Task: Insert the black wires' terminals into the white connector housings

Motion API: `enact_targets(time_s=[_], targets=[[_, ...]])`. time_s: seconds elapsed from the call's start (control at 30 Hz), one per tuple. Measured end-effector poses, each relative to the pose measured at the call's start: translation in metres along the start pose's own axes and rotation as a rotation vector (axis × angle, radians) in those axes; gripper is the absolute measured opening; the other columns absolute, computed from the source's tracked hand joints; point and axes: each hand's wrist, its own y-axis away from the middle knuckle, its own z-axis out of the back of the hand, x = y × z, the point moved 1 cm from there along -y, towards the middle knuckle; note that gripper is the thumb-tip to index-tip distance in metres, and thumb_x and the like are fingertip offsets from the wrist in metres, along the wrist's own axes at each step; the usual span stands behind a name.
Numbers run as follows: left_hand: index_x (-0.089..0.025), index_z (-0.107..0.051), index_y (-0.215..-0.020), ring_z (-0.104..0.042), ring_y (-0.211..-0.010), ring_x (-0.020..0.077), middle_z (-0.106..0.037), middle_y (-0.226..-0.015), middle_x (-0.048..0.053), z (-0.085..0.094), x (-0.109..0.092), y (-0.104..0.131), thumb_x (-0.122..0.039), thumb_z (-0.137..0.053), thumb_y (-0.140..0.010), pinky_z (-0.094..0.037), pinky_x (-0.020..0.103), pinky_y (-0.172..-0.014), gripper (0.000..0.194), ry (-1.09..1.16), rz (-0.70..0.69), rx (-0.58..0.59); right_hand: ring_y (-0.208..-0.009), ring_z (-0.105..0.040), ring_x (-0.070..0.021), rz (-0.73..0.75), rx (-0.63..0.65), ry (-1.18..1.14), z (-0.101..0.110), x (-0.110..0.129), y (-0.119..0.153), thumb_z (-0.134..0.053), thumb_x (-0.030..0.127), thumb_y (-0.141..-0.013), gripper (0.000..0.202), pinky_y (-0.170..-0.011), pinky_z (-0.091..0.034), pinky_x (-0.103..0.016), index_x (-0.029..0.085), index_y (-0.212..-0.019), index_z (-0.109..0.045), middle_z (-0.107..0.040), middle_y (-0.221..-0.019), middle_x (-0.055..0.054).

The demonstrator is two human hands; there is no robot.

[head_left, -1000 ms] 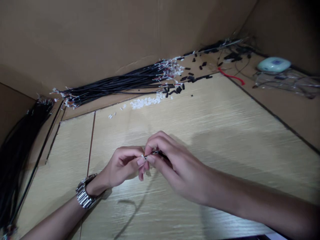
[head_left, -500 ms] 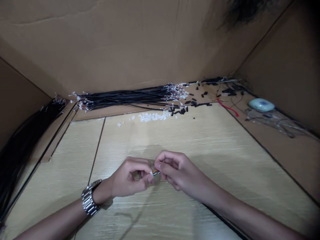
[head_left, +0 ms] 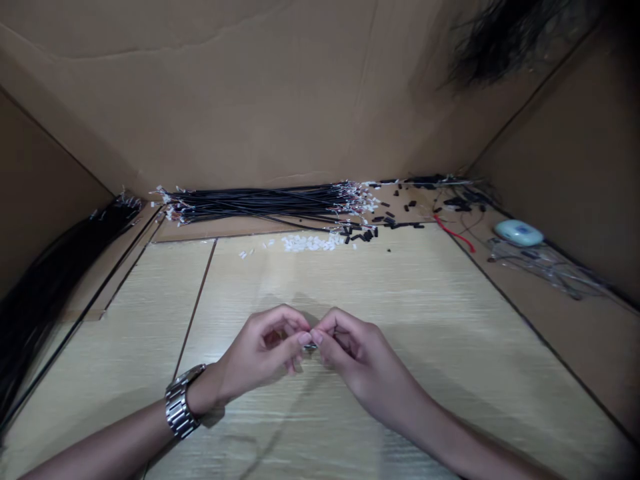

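My left hand, with a metal watch on its wrist, is closed in a pinch at the centre of the wooden table. My right hand is pinched too, and the fingertips of both hands meet. Between and just below them a small dark bit of the cable end shows; the rest is hidden by the fingers. Beyond the hands lies a pile of small white connectors, with short black tube pieces to its right.
A bundle of black cables lies along the back cardboard wall. More black cables hang at the left. On the right are a pale blue oval object, a red strip and loose thin wires.
My hands have come together, fingertip to fingertip, and the coloured wires and white end between them are now mostly covered. The view has tilted slightly, so the background sits lower.
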Motion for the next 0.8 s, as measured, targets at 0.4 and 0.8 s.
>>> enact_targets(time_s=[0.4, 0.8], targets=[[-0.015, -0.058, -0.092, -0.061, -0.057, 0.0086, -0.058, -0.071, -0.002, 0.000, -0.001, -0.003, -0.037, -0.059, -0.093, -0.055, 0.020, -0.052, 0.022, 0.028, 0.020, -0.015, -0.053, -0.039, -0.0094, -0.035, -0.071, -0.022, -0.002, -0.010, -0.001, -0.051, 0.039, -0.094, 0.026, -0.048, -0.029, -0.022, 0.018, -0.079, -0.054, -0.048, -0.062, 0.004], [-0.015, -0.055, -0.092, -0.053, -0.054, 0.0075, -0.053, -0.067, -0.003, 0.002, -0.003, -0.006, -0.038, -0.058, -0.093, -0.054, 0.019, -0.049, 0.023, 0.079, -0.009, -0.073, -0.067, -0.048, -0.0111, 0.004, 0.110, -0.092, -0.001, 0.003, 0.003, -0.052, 0.035, -0.097, 0.018, -0.061, -0.036, -0.024, 0.021, -0.086, -0.057, -0.057, -0.078, 0.001]])
